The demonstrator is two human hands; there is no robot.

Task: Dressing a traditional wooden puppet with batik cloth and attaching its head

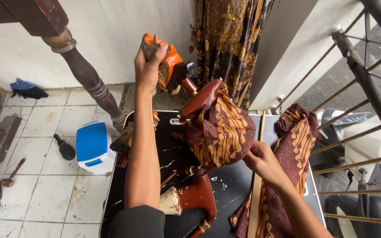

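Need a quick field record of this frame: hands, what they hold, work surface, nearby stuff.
left hand: raised, gripping the orange carved puppet head
right hand: pinching the batik cloth wrapped on the puppet's body
work surface: black table, paint-flecked
on table: second batik cloth, wooden stick, brown carved puppet parts
floor: white tiles, blue-and-white box, small hammer, blue brush
right side: metal railing

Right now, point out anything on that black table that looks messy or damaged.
The black table carries white smears and scratches across its top. A batik cloth lies crumpled at its right edge. The puppet itself looks intact.
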